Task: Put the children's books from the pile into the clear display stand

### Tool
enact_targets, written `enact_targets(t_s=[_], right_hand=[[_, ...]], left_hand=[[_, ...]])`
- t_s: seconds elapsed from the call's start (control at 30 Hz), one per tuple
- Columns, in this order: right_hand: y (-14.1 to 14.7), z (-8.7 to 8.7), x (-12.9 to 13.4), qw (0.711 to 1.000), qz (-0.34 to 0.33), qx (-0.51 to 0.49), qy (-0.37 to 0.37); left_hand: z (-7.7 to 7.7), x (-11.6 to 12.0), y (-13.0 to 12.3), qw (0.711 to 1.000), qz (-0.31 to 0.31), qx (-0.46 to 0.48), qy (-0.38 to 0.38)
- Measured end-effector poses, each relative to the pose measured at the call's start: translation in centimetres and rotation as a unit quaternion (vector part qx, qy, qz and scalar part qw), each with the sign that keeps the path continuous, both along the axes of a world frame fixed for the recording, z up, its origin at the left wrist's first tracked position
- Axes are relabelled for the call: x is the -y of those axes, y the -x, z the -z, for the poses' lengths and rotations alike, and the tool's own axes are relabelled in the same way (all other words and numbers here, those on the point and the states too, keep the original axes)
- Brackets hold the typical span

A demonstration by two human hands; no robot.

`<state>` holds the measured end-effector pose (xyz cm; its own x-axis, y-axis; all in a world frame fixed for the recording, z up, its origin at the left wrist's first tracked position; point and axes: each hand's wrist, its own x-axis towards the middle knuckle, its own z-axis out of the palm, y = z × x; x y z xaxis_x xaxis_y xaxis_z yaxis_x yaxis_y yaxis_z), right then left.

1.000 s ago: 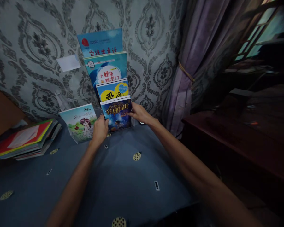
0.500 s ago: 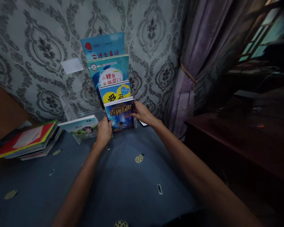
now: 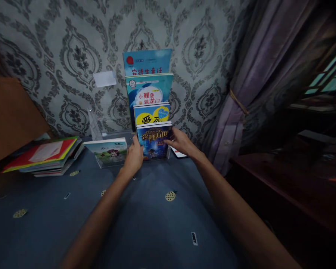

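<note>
A dark blue book [image 3: 153, 147] with gold lettering stands upright at the front of a stepped row of books. My left hand [image 3: 134, 153] grips its left edge, and the fingers of my right hand [image 3: 180, 141] are closed on its right edge, with a fingertip on the cover. Behind it rise a yellow-and-blue book [image 3: 151, 114], a teal book [image 3: 149, 87] with a white circle, and at the back a tall light-blue book [image 3: 148, 61]. Just left of my left hand, a green picture book [image 3: 111, 153] stands on the tablecloth.
A stack of books and folders [image 3: 49, 153] lies at the left by a brown board [image 3: 14, 116]. A phone [image 3: 179, 152] sits behind my right hand. A clear stand with a white label [image 3: 104, 79] is near the patterned wall. Purple curtain [image 3: 229, 123] and dark red table [image 3: 291, 183] are right.
The view has turned left, so everything sits further right in the picture. Both hands stay on the dark blue book, and the books keep their arrangement.
</note>
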<state>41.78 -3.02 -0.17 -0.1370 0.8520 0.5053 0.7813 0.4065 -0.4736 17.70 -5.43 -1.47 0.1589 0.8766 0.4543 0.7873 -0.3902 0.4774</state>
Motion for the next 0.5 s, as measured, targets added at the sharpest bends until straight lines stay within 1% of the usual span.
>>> enact_targets(t_s=[0.17,0.5], right_hand=[[0.4,-0.1,0.1,1.0,0.01,-0.003,0.003],[1.3,-0.5,0.8,0.999,0.036,-0.008,0.013]], left_hand=[[-0.5,0.2,-0.1,1.0,-0.003,0.007,0.021],[-0.5,0.3,-0.1,1.0,-0.01,-0.009,0.02]])
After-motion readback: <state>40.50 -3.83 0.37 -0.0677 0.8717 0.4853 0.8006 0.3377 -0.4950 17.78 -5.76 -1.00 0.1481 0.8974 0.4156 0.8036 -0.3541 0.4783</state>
